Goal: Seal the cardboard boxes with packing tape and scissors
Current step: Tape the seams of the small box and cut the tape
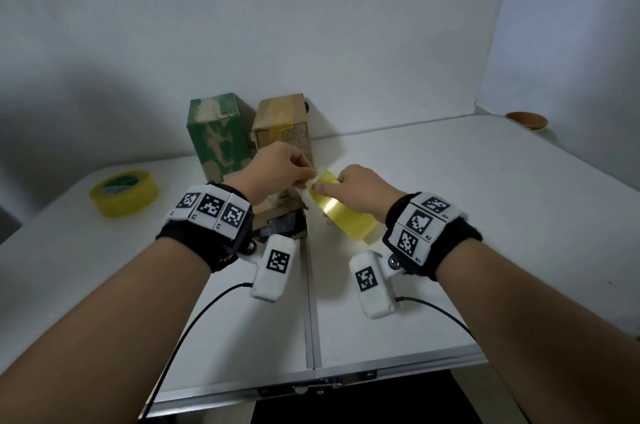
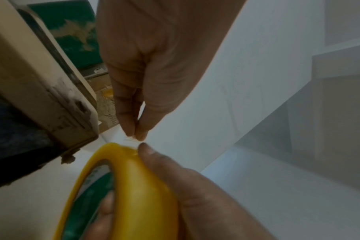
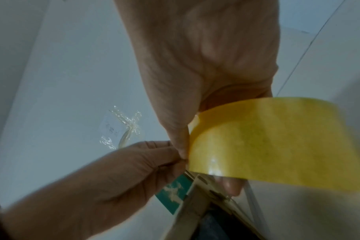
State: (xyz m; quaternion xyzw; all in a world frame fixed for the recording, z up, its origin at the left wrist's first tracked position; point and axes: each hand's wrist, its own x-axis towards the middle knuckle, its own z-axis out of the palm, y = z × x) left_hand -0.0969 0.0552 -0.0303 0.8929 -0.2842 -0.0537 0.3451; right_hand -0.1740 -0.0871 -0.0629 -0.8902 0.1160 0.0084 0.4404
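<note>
Fingertips of the left hand (image 1: 277, 164) pinch the free end on the yellow roll of packing tape (image 1: 343, 210) gripped by the right hand (image 1: 363, 191), held above the white surface (image 1: 450, 215) before the tan cardboard box (image 1: 282, 125) — light, stiff roll, but thin, clingy film, best peeled from its edge.

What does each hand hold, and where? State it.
The right hand grips the tape roll across its outer band. The left hand pinches the roll's loose tape end between thumb and fingertip.
</note>
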